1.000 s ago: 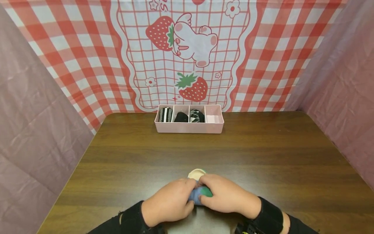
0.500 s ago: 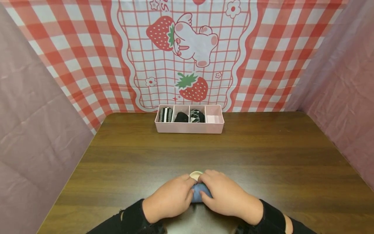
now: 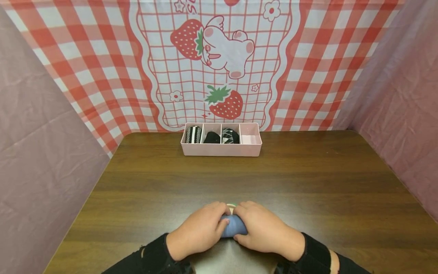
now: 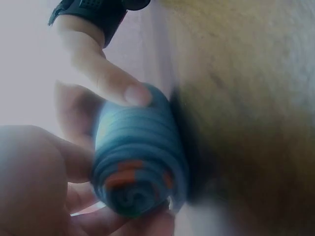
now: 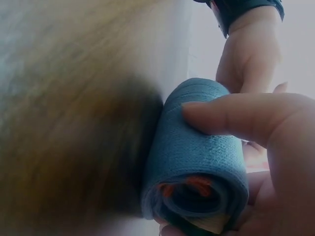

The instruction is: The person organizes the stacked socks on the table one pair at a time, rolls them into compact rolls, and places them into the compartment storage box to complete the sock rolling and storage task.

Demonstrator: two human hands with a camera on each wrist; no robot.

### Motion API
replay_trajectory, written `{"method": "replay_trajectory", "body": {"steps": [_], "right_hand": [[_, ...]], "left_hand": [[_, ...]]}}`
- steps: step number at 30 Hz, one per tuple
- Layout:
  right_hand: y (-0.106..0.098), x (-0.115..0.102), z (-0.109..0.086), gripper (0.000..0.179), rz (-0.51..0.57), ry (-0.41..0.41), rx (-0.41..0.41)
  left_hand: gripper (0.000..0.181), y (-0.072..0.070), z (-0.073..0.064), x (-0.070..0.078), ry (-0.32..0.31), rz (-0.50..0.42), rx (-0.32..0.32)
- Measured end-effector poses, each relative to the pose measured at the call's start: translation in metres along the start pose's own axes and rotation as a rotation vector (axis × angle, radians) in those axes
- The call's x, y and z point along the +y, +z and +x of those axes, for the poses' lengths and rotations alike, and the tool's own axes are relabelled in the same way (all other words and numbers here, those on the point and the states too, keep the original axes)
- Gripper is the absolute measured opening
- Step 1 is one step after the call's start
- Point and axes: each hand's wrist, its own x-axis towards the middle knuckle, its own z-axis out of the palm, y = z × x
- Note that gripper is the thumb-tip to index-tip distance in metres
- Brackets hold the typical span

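1. Head view: left hand (image 3: 198, 233) and right hand (image 3: 261, 230) both grip a rolled blue sock (image 3: 234, 225) at the near edge of the surface (image 3: 308, 182); pink organizer (image 3: 221, 149) sits far.
2. Left wrist view: roll end shows orange, fingers (image 4: 118, 88) curled on it.
3. Right wrist view: thumb (image 5: 231, 115) presses the roll.

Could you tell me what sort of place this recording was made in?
Probably a small curtained tabletop booth: a wooden table, a strawberry-print checked backdrop, and a pink divided box holding rolled socks.
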Motion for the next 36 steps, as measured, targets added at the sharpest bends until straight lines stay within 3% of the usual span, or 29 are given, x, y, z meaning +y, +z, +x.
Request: {"method": "replay_trajectory", "body": {"steps": [5, 10, 17, 22, 30, 36], "right_hand": [[0.0, 0.002, 0.0, 0.038, 0.019, -0.005, 0.0], [-0.001, 0.006, 0.0, 0.032, 0.099, -0.007, -0.008], [-0.005, 0.018, 0.004, 0.026, 0.328, 0.019, -0.1], [-0.005, 0.024, 0.006, 0.024, 0.433, 0.035, -0.137], [0.0, 0.022, 0.005, 0.043, 0.411, 0.063, -0.082], [0.001, 0.018, 0.005, 0.046, 0.235, 0.038, -0.044]], "left_hand": [[0.015, -0.003, -0.002, 0.003, 0.025, 0.024, 0.047], [0.025, -0.004, -0.004, 0.008, 0.109, 0.111, 0.092], [0.044, -0.003, -0.006, 0.012, 0.183, 0.189, 0.071], [0.045, -0.003, -0.004, 0.01, 0.194, 0.191, 0.051], [0.039, -0.007, -0.002, 0.001, 0.122, 0.1, -0.028], [0.033, -0.008, 0.0, -0.001, 0.082, 0.05, -0.074]]}}
